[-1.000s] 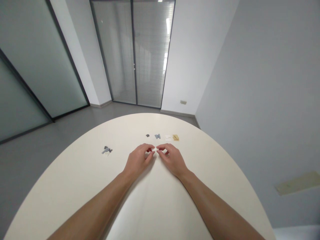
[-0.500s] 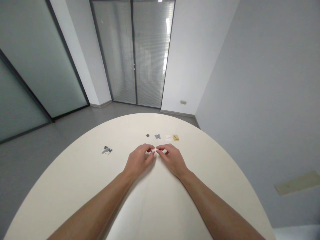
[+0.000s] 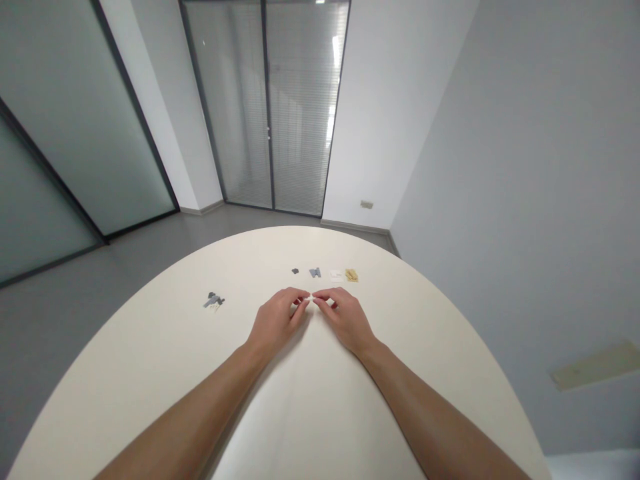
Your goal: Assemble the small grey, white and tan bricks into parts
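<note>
A tiny white piece is pinched between the fingertips of both hands, just above the middle of the table; its exact kind is too small to tell. My left hand grips it from the left with thumb and forefinger. From the right, my right hand closes its thumb and forefinger at the piece's other side. Most of the piece is hidden by the fingers. Just beyond the hands lie a white flat piece and a yellowish square pile of small parts.
The round white table carries a blue-grey group of pieces and a small dark piece in the same far row. Farther left sits a mixed pile of grey, dark and yellowish bits. A grey wall stands at right.
The fingers of my left hand have closed a little, with the thumb nearer the forefinger around the white piece. Both arms and the pieces on the table stay in place.
</note>
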Available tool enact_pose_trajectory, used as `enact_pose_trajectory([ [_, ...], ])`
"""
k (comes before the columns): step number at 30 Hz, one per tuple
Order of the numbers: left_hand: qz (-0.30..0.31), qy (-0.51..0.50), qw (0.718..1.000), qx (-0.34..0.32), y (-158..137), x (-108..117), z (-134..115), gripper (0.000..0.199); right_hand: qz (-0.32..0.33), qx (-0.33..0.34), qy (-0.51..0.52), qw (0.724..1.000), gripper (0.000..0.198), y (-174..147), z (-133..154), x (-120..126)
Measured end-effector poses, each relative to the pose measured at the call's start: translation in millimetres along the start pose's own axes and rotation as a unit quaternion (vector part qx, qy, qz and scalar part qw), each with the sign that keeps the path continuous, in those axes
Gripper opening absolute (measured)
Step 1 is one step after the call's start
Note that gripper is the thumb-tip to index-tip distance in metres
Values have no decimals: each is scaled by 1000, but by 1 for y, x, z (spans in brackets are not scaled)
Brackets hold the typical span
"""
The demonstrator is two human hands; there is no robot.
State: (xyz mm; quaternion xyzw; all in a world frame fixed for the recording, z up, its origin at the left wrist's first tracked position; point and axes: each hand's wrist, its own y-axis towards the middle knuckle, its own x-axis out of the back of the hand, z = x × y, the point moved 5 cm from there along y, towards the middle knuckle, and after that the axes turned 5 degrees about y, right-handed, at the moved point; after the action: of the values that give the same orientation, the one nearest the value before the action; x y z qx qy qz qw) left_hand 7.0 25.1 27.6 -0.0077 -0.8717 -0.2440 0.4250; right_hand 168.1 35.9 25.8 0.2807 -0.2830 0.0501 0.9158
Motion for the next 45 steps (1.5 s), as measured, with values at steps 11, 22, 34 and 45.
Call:
enact_pose_trajectory([
  [11, 15, 19, 1000, -1, 1, -1, 2, 26, 9, 4, -4, 1000, 15, 0, 1, -1],
  [22, 12, 21, 1000, -2, 0, -2, 4, 29, 8, 9, 0, 1000, 17, 0, 2, -1],
  [34, 10, -15, 999, 30, -1, -2, 5, 25, -8, -7, 4, 1000, 14, -1, -1, -1],
  [45, -5, -14, 1000, 9, -1, -2, 5, 26, -8, -3, 4, 1000, 15, -1, -3, -1],
])
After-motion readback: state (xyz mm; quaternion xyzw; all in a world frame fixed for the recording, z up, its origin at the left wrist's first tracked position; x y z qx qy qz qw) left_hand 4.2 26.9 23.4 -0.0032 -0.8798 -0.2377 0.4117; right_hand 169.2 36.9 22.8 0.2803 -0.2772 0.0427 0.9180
